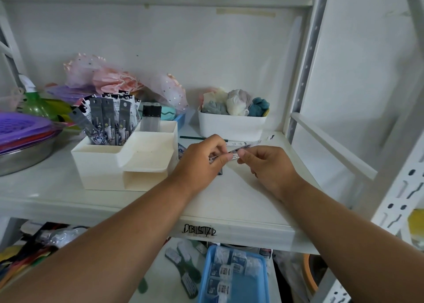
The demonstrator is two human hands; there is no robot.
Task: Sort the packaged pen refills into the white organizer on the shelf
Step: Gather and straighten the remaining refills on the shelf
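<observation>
A white stepped organizer (98,165) stands on the shelf, left of centre. Several grey and black packaged refills (110,119) stand upright in its back left compartment, and a clear pack with a black top (150,118) stands in the back right one. Just right of the organizer, my left hand (202,165) and my right hand (268,167) pinch the two ends of a thin packaged refill (233,155), held level above the shelf. More long white packs (250,143) lie on the shelf behind my hands. A dark pack is partly hidden under my left hand.
A white bin of rolled cloths (231,128) stands behind my hands. A green pencil (192,137) lies in front of it. A metal bowl with purple baskets (25,151) sits at far left. The shelf post (300,73) rises on the right. A blue tray (234,277) lies on the lower shelf.
</observation>
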